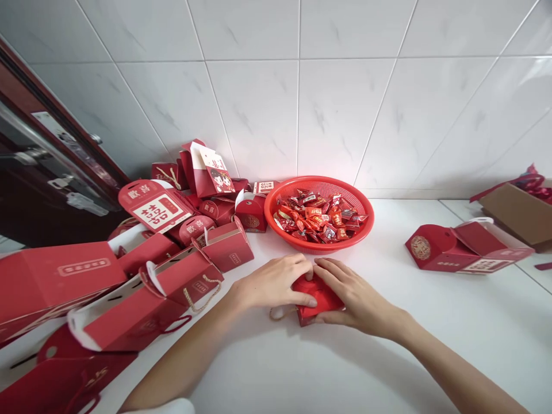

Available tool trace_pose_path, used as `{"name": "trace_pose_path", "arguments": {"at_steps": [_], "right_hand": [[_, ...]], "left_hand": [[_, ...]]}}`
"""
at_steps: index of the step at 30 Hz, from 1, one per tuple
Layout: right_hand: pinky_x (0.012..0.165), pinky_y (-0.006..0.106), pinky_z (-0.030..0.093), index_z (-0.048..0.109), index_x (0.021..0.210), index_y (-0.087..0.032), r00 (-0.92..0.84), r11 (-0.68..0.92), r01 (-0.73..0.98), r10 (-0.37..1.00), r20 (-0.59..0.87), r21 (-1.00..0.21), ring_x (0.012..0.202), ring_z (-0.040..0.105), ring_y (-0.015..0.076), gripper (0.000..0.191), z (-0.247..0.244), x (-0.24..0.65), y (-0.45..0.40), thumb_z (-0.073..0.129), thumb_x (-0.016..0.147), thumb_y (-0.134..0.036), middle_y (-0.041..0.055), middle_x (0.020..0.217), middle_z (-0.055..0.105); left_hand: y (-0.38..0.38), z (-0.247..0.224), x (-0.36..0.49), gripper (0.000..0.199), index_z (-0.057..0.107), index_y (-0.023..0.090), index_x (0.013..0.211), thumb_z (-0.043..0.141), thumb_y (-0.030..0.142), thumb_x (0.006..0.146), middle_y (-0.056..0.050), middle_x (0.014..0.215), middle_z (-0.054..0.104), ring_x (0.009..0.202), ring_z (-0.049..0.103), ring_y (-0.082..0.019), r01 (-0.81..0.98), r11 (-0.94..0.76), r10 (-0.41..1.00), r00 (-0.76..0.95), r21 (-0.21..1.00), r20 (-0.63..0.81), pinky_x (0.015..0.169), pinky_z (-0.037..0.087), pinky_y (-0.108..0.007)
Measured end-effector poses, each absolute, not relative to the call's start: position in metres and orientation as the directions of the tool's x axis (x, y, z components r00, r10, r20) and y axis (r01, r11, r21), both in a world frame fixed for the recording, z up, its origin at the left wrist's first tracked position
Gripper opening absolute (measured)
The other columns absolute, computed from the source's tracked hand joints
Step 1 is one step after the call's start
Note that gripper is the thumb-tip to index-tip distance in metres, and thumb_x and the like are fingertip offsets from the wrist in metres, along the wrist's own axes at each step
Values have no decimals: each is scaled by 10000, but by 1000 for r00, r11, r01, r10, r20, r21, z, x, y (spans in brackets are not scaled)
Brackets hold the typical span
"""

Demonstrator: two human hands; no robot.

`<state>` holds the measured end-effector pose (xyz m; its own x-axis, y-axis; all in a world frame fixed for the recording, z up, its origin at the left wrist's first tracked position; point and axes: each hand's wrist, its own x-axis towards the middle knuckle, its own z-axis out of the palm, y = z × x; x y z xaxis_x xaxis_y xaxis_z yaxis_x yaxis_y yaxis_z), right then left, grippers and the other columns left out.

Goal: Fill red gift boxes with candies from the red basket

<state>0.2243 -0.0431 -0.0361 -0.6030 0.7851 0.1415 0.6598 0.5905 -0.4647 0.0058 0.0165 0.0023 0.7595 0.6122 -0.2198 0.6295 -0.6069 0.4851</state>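
Note:
A small red gift box (318, 300) sits on the white surface in front of me, with a twisted cord (282, 314) sticking out on its left. My left hand (280, 282) is closed on the box's left and top, its thumb lying across the top. Around the right side curls my right hand (349, 293), fingers over the far edge and thumb low at the near side. The fingers cover much of the box. Just beyond the hands stands a red plastic basket (319, 248) holding many wrapped candies (317, 215).
Several red gift boxes with cord handles (233, 244) crowd the left side. To the right lie another red gift box (468, 246) and a brown cardboard box (515, 210). A tiled wall (254, 109) rises behind, and a dark door frame (56, 144) stands at far left.

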Motion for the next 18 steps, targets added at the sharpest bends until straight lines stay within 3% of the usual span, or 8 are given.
{"name": "trace_pose_path", "arguments": {"at_steps": [3, 5, 8, 12, 15, 18], "right_hand": [[1063, 475, 524, 546, 1481, -239, -615, 531, 618, 786, 64, -580, 1298, 594, 338, 755, -24, 247, -41, 791, 838, -551, 168, 1445, 608], [1025, 451, 554, 571, 1465, -253, -549, 413, 656, 836, -23, -632, 1259, 628, 342, 814, -11, 275, -40, 840, 761, -559, 148, 1414, 642], [938, 439, 601, 576, 1461, -254, -338, 210, 733, 938, -79, -647, 1204, 667, 353, 757, 2, 323, -39, 778, 786, -530, 135, 1419, 652], [744, 420, 643, 587, 1426, -232, 1, -8, 824, 1000, -12, -566, 1037, 728, 365, 753, -4, 375, -37, 730, 766, -564, 141, 1255, 725], [813, 475, 635, 608, 1381, -222, 115, -67, 869, 991, 70, -490, 1123, 695, 399, 706, -17, 392, -32, 708, 758, -538, 161, 1307, 693], [1009, 562, 555, 599, 1383, -247, 84, -9, 894, 986, 146, -447, 1368, 548, 428, 623, -30, 395, -25, 647, 787, -420, 155, 1473, 600]], "left_hand": [[16, 3, 3, 345, 632, 202, 1041, 711, 511, 908, -49, 1132, 650, 976, 659, -240, 570, -602, 589, 790, 559, -171, 818, 483, -326], [16, 4, -1, 367, 635, 208, 1091, 667, 539, 936, -73, 1268, 635, 1058, 660, -245, 523, -602, 581, 805, 603, -119, 877, 494, -332], [17, 5, -5, 354, 648, 207, 1104, 625, 532, 966, -91, 1382, 604, 1151, 650, -260, 510, -606, 593, 801, 610, -81, 935, 494, -340], [19, 4, -7, 298, 669, 207, 1086, 595, 479, 989, -81, 1328, 648, 1128, 668, -255, 512, -615, 577, 811, 599, -100, 926, 497, -337], [20, 3, -6, 286, 679, 204, 1074, 580, 460, 994, -79, 1323, 657, 1132, 670, -255, 514, -625, 565, 817, 587, -114, 930, 495, -335], [20, 1, -5, 278, 681, 207, 1081, 565, 446, 997, -78, 1324, 661, 1124, 673, -250, 514, -633, 561, 820, 579, -114, 936, 494, -333]]}}
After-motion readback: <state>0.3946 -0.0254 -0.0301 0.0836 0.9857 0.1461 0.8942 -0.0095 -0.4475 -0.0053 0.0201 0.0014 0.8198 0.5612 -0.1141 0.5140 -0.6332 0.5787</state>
